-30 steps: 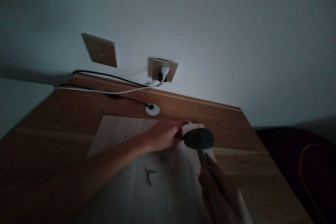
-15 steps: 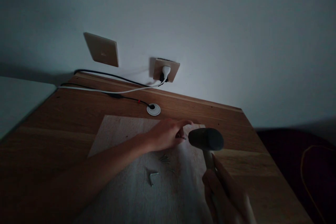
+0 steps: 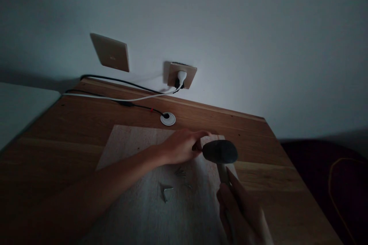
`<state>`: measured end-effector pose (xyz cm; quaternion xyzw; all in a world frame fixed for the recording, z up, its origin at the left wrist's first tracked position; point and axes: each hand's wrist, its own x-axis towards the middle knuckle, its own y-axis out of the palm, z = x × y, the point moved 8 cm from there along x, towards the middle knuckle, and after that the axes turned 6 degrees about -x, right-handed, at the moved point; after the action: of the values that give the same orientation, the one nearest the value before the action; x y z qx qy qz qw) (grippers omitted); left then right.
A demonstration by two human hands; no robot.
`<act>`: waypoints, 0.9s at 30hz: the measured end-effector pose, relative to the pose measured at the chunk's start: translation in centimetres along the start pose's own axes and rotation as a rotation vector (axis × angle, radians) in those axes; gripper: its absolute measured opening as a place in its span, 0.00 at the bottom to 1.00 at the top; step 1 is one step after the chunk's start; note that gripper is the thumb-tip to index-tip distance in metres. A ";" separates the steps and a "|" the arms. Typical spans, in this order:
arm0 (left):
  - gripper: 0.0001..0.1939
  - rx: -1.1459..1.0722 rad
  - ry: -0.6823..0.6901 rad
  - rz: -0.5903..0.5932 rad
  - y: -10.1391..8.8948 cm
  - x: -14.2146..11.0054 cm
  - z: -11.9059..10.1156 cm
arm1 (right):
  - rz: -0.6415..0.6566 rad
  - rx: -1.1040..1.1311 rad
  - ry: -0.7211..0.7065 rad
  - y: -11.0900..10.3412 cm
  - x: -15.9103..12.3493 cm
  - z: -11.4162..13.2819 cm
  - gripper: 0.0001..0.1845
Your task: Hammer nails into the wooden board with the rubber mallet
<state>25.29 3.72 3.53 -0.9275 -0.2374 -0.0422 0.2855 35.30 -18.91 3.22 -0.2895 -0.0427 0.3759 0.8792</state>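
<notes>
My right hand (image 3: 238,210) is wrapped round the handle of a dark-headed mallet (image 3: 220,151). The mallet's head is up against the fingertips of my left hand (image 3: 181,147), or just in front of them. Thumb and finger of that left hand are pinched on a thin nail at the far right part of a pale wooden board (image 3: 138,183); the mallet head mostly hides the nail now. Several loose nails (image 3: 180,172) lie on the board below my left hand. Nearer to me is a small L-shaped metal piece (image 3: 165,193).
Beneath the board is a brown wooden desk (image 3: 258,149) against a pale wall. Behind it are a round cable grommet (image 3: 171,119), black and white cables (image 3: 129,100), and a wall socket (image 3: 189,76) with a white plug. A blank wall plate (image 3: 112,53) is at left.
The mallet and my right hand have moved a little left, bringing the head to my left fingertips. My left hand stays in nearly the same place.
</notes>
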 end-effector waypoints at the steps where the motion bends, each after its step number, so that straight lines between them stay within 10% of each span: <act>1: 0.31 0.016 -0.004 -0.005 -0.1 0.0 0.0 | 0.012 0.017 0.022 0.2 0.1 -0.2 0.25; 27: 0.33 0.030 0.009 -0.025 -0.1 -0.1 0.2 | 0.063 -0.043 -0.083 0.3 -0.4 0.3 0.30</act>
<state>25.16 3.83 3.42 -0.9198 -0.2483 -0.0464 0.3002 34.76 -18.87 3.40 -0.2934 -0.0780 0.4141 0.8581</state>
